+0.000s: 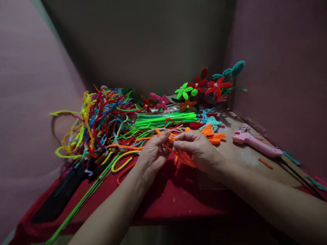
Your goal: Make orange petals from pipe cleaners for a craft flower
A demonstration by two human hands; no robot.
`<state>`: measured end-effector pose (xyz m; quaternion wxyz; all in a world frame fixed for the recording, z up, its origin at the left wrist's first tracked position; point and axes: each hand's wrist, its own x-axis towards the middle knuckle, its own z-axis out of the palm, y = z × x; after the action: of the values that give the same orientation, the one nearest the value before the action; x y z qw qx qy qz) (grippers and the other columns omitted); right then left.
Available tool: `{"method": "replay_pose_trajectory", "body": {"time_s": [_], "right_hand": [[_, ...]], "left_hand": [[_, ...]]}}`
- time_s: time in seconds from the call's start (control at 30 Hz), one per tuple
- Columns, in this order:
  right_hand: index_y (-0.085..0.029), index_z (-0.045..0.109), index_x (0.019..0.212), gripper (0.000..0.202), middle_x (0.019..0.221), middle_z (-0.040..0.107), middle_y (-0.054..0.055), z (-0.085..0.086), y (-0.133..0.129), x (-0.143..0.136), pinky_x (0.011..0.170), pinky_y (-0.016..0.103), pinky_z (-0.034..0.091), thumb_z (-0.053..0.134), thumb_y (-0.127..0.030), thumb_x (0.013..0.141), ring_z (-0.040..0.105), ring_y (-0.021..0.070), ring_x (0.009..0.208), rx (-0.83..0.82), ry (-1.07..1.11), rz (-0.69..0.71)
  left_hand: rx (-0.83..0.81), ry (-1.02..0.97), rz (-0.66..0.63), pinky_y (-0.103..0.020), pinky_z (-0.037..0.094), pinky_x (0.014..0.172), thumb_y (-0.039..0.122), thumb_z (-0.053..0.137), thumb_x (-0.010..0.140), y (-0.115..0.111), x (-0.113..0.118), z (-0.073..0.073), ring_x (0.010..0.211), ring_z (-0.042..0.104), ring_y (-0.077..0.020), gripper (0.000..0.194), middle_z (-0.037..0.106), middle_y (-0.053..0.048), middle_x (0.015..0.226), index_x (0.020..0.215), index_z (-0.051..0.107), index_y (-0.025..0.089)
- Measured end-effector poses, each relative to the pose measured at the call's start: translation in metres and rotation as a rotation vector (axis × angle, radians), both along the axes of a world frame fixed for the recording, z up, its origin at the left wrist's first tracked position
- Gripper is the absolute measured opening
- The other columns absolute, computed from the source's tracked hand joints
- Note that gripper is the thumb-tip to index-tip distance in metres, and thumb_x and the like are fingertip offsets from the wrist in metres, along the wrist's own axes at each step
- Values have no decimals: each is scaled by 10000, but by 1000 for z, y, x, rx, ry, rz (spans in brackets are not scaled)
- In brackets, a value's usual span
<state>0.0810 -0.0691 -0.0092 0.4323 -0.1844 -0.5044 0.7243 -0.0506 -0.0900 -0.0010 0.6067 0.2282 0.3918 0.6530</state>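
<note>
Over the middle of the table, my left hand [154, 151] and my right hand [198, 149] meet at the fingertips. Both are pinched on orange pipe cleaners [180, 154], whose ends stick out below and to the left. The exact bend between the fingers is partly hidden. Just behind my right hand lie orange petal shapes [214, 136] made of the same fuzzy stem. Bright green pipe cleaners [166, 118] lie in a bundle beyond my fingers. Yellow-handled scissors [124, 163] rest left of my left hand.
A tangled heap of coloured pipe cleaners [94, 122] fills the left. Finished pipe-cleaner flowers [217, 85] stand at the back right. A pink glue gun [257, 143] lies on a board [237, 163]. Thin green stems [87, 195] and a black flat object [60, 197] extend over the red cloth [163, 207].
</note>
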Motion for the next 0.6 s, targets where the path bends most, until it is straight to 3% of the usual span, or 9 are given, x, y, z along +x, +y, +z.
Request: {"method": "replay_pose_trajectory", "body": {"time_s": [0.2,0.33,0.6], "right_hand": [[-182,680,694,37,757,631,3,-3,3,0,772,294,449,676,-191,659,565,137,769,91,5,-41],[-188,680,659,14,946,626,27,-1,3,3,875,326,424,674,-176,662,552,175,958,156,59,-57],[-203,691,734,68,795,676,15,5,8,6,801,341,472,655,-183,679,623,144,749,-76,169,88]], "left_hand": [[35,-59,-61,-192,476,563,136,659,705,1,-3,-4,552,568,-77,65,618,-15,652,733,613,100],[58,-76,-118,-210,494,617,169,680,697,3,0,-9,598,584,-90,99,645,-38,727,750,632,102],[208,-63,-100,-108,458,527,64,600,733,2,-3,-5,563,544,-34,71,628,-49,753,782,649,80]]}}
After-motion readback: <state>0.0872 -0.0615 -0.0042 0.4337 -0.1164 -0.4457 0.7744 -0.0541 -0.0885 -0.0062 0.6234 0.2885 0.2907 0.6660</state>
